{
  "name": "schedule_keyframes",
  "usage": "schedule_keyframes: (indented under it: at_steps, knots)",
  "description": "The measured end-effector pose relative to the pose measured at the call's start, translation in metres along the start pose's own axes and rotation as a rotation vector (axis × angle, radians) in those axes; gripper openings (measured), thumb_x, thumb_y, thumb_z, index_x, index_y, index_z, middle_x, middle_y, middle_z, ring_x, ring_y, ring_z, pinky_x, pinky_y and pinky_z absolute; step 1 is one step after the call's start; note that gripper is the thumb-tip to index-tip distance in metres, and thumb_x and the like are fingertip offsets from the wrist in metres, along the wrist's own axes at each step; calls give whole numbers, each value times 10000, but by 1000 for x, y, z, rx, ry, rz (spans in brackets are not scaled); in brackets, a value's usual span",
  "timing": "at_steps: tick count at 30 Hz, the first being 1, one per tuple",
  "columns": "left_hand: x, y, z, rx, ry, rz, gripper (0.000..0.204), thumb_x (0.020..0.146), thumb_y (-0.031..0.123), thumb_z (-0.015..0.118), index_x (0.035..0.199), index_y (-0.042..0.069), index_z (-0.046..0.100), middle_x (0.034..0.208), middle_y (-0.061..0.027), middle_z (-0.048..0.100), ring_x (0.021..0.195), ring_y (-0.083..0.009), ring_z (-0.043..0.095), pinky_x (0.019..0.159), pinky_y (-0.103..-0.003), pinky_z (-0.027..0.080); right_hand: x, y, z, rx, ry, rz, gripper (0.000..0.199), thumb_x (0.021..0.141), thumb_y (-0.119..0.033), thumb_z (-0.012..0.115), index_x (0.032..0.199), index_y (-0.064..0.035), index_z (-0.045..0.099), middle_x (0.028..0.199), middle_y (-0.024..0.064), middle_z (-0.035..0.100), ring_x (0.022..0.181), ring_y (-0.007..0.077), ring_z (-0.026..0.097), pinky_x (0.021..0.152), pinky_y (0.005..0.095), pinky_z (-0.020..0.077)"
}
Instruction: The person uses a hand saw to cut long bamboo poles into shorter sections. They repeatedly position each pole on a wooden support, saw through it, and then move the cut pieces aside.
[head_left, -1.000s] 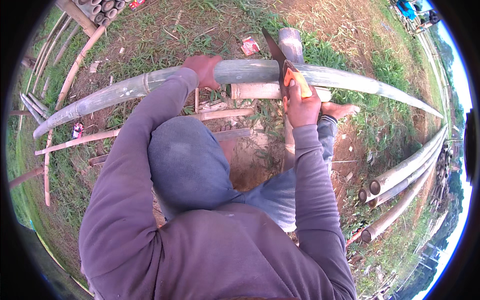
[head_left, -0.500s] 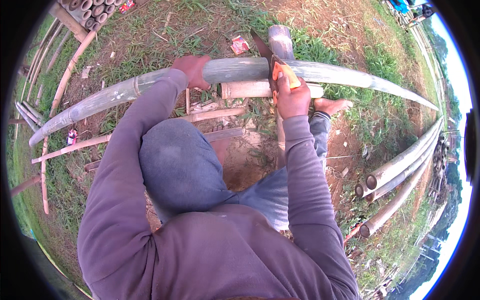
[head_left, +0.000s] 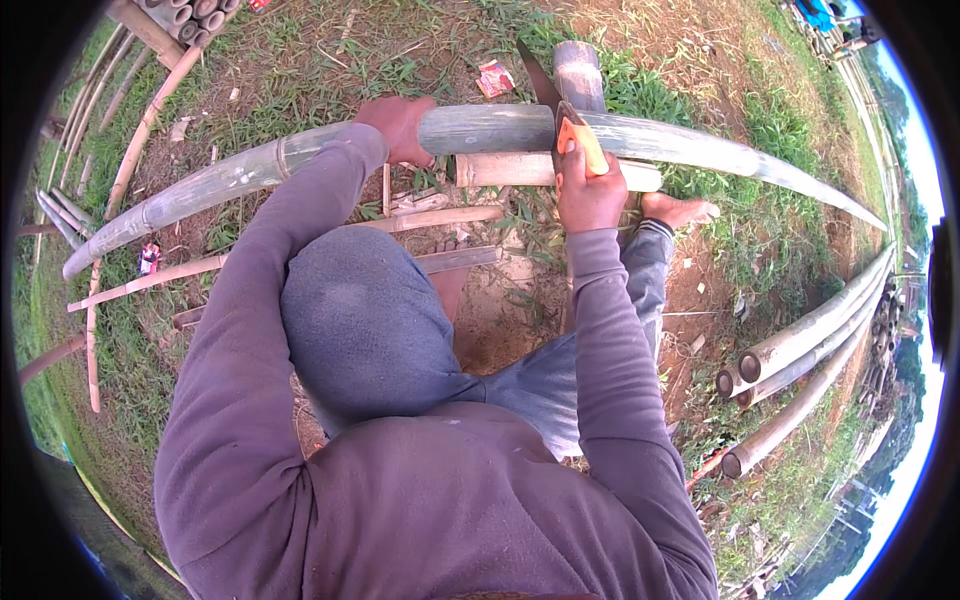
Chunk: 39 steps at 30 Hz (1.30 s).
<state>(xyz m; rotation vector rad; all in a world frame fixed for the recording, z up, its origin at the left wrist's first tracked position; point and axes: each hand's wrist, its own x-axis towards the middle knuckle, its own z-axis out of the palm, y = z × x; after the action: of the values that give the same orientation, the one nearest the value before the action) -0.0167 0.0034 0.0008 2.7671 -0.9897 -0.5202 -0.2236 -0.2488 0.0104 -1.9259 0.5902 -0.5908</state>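
Note:
A long grey-green bamboo pole (head_left: 480, 130) lies across the grass in front of me, bending from far left to far right. My left hand (head_left: 400, 128) presses down on its top. My right hand (head_left: 588, 190) is closed around the orange handle of a saw (head_left: 580, 140), whose dark blade (head_left: 535, 80) crosses the pole and points away from me. A short pale bamboo piece (head_left: 520, 170) lies just under the pole, and a grey bamboo stump (head_left: 578, 70) sits behind it. My bare foot (head_left: 680, 210) rests on the ground right of the saw.
Split bamboo strips (head_left: 440, 218) lie on the dirt near my knees. Several long hollow poles (head_left: 800, 350) lie stacked at the right. Thin canes (head_left: 150, 120) and a bundle of cut tubes (head_left: 190, 12) sit at the upper left. Small litter (head_left: 495, 78) dots the grass.
My right hand has pushed the saw forward across the pole, so the blade reaches farther away from me. My left hand has stayed on the pole.

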Motion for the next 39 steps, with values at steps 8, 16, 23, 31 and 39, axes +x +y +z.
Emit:
schedule_keyframes:
  at_steps: [8, 16, 23, 31, 39]
  knots:
    - [-2, -6, 1, -48, -57, -30, 851, 645, 466, 921, 1383, 171, 618, 1127, -170, 770, 1075, -384, 743, 965, -512, 569, -184, -23, -119, 20, 3, -45, 199, 1074, -177, 662, 1079, 20, 640, 787, 12, 620, 572, 45, 551, 495, 228, 448]
    - [-1, 3, -2, -9, -18, 3, 746, 652, 477, 919, 1280, 167, 664, 1122, -134, 784, 1072, -374, 743, 938, -518, 570, -3, 6, 1, 10, 15, -20, 244, 1023, -215, 762, 991, 13, 684, 778, 92, 688, 651, 103, 592, 619, 311, 498]
    - [-2, -11, -1, -38, -44, -33, 792, 650, 469, 912, 1334, 174, 644, 1155, -153, 779, 1079, -374, 745, 948, -509, 578, -166, -3, -103, 56, -34, 65, 231, 1047, -180, 708, 1089, 46, 685, 896, 81, 710, 760, 120, 661, 702, 287, 547]
    - [7, 2, -4, -21, -55, -17, 788, 663, 466, 904, 1354, 190, 644, 1148, -129, 778, 1086, -351, 746, 960, -506, 573, -5, 22, 1, 59, 17, -78, 180, 1068, -191, 702, 1008, -26, 664, 691, -48, 600, 548, 32, 531, 494, 226, 427]
    - [0, -17, 1, -52, -36, -21, 849, 641, 467, 916, 1388, 189, 624, 1121, -159, 777, 1059, -369, 751, 936, -504, 579, -186, 5, -109, 12, -6, 10, 218, 1073, -191, 677, 1068, 17, 611, 682, 9, 605, 512, 53, 537, 495, 213, 459]
